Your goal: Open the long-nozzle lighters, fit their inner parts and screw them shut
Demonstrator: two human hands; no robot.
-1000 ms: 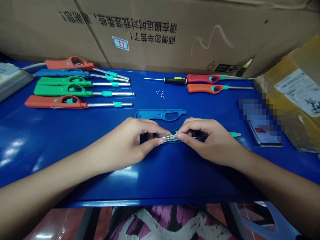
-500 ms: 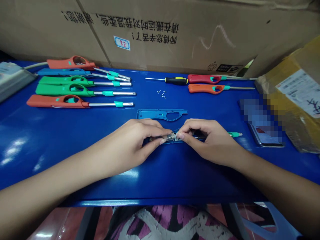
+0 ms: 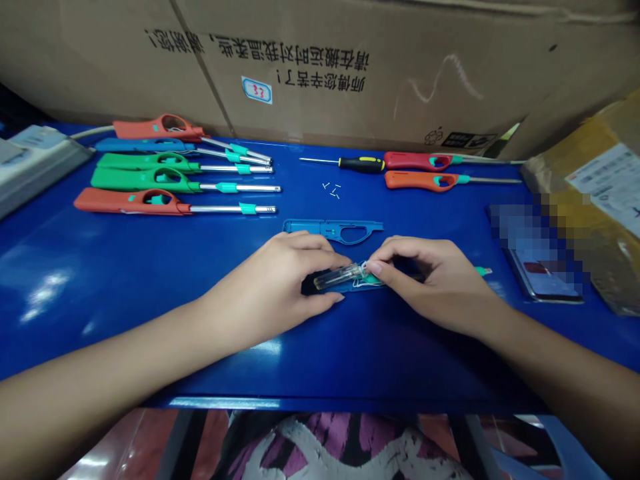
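Right now my left hand (image 3: pixel 280 287) is curled closed around the near end of a clear tube (image 3: pixel 337 275), thumb below and forefinger above, while my right hand (image 3: pixel 430 280) pinches the tube's other end between thumb and forefinger. The tube lies across an opened lighter body (image 3: pixel 367 287) at the middle of the blue table (image 3: pixel 150 287). My fingers cover most of that body, so I can only see a strip of blue shell, some teal parts and the green tip (image 3: pixel 483 271) poking out past my right hand. Whether the tube is seated in the shell or lifted off it, I cannot tell. Just beyond my knuckles lies a loose blue cover shell (image 3: pixel 333 230), and farther back some tiny pins (image 3: pixel 333 190), too small to make out. A row of five lighters (image 3: pixel 150 179) sits far left. A screwdriver (image 3: pixel 363 163) and two red lighters (image 3: pixel 430 180) sit far right, their thin ends running behind a yellow parcel (image 3: pixel 590 220) that is cut off by the frame. A phone (image 3: pixel 547 277) is partly blotted by a pixelated patch. A grey box (image 3: pixel 35 163) is cropped at the left edge. The cardboard carton (image 3: pixel 400 67) behind carries upside-down Chinese print that I cannot read, plus a small sticker (image 3: pixel 257 89) with "33" handwritten on it. The parcel's white label shows print too blurred to read.
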